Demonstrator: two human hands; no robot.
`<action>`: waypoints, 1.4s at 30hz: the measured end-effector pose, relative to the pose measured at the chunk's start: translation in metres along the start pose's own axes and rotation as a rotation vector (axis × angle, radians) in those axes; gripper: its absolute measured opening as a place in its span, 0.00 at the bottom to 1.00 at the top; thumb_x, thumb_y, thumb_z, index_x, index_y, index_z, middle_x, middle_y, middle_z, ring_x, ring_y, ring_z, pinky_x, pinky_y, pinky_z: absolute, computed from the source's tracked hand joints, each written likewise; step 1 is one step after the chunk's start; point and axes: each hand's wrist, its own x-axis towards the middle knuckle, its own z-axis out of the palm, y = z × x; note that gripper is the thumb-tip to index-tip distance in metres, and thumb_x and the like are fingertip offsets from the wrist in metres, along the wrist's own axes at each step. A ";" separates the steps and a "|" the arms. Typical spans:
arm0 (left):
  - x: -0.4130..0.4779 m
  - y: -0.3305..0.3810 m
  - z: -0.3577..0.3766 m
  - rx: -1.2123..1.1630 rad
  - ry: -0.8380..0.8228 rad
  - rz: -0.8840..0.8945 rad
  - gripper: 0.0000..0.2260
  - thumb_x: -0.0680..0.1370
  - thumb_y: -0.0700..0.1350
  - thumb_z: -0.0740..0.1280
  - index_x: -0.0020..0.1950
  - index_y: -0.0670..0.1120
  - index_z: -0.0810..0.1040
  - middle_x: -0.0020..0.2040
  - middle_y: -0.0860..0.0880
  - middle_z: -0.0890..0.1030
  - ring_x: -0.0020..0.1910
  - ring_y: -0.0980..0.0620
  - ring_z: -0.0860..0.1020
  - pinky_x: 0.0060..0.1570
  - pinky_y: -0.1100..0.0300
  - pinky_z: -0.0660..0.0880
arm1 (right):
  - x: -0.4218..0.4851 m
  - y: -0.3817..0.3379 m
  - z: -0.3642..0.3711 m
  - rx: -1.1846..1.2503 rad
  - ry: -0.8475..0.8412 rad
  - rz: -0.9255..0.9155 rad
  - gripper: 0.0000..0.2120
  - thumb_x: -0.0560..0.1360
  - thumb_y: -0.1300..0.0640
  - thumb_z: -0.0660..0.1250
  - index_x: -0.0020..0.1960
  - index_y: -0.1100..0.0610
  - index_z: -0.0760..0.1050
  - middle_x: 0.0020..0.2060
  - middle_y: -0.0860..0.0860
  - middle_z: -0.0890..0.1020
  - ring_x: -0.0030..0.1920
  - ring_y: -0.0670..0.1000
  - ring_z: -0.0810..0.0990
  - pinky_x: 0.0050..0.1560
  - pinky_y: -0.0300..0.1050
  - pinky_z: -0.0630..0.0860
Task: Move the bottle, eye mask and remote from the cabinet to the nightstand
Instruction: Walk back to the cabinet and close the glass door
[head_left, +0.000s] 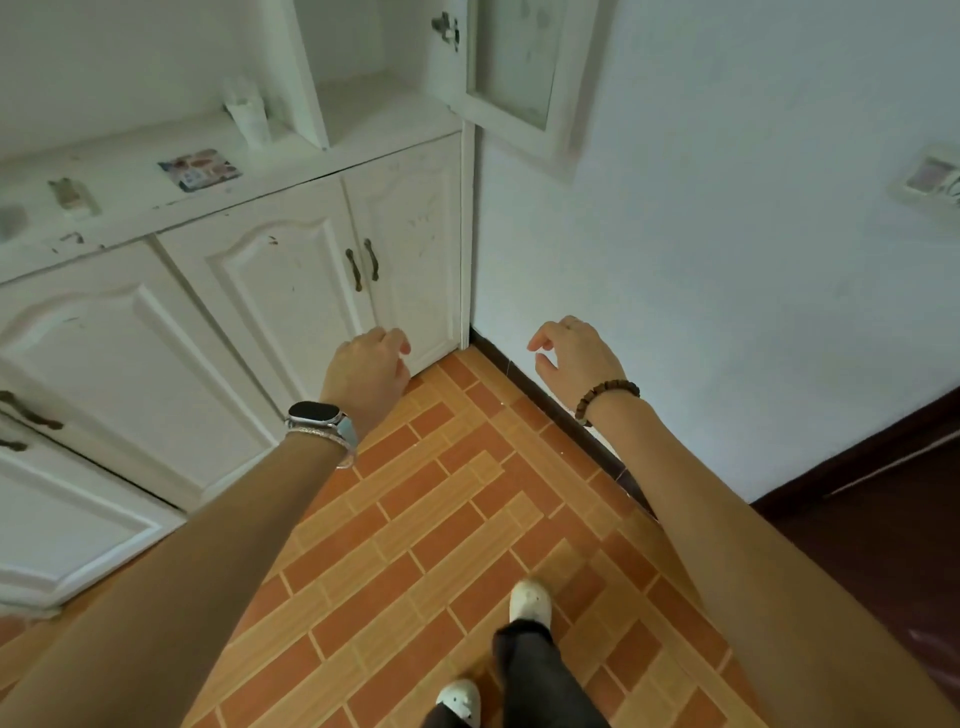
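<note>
The white cabinet (130, 171) runs along the left wall. On its ledge a white bottle (249, 117) stands near the upright divider. A flat colourful packet (200, 169) lies in front of it, and I cannot tell if it is the eye mask. Further left lies a small blurred oblong item (72, 197), possibly the remote. My left hand (371, 369) hangs low in front of the cabinet's lower doors, loosely curled and empty. My right hand (571, 353) is beside it near the wall's skirting, fingers apart, holding nothing. Both hands are well below the ledge.
An upper cabinet door (514, 67) with a glass pane hangs open above the corner. A white fitting (930, 176) is on the right wall. Dark brown furniture (883, 519) fills the lower right. My feet stand on the orange tiled floor (415, 519).
</note>
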 end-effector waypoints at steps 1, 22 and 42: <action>0.010 0.000 0.004 0.003 0.003 -0.006 0.09 0.78 0.41 0.61 0.55 0.45 0.76 0.49 0.46 0.79 0.44 0.47 0.78 0.50 0.50 0.76 | 0.012 0.004 0.001 0.001 -0.008 -0.011 0.08 0.78 0.58 0.62 0.56 0.53 0.76 0.55 0.52 0.76 0.56 0.52 0.75 0.54 0.49 0.77; 0.199 0.013 0.052 0.033 0.094 -0.141 0.08 0.78 0.41 0.61 0.54 0.44 0.77 0.49 0.45 0.80 0.44 0.47 0.78 0.48 0.49 0.77 | 0.233 0.084 -0.018 0.047 -0.081 -0.170 0.08 0.78 0.59 0.62 0.55 0.54 0.76 0.51 0.52 0.77 0.53 0.51 0.76 0.53 0.47 0.77; 0.415 -0.097 0.014 0.067 0.210 0.010 0.08 0.76 0.38 0.62 0.54 0.42 0.77 0.47 0.43 0.80 0.43 0.44 0.78 0.48 0.47 0.76 | 0.442 0.003 -0.015 0.031 0.036 -0.209 0.09 0.79 0.57 0.62 0.58 0.55 0.75 0.52 0.51 0.79 0.53 0.51 0.77 0.51 0.45 0.77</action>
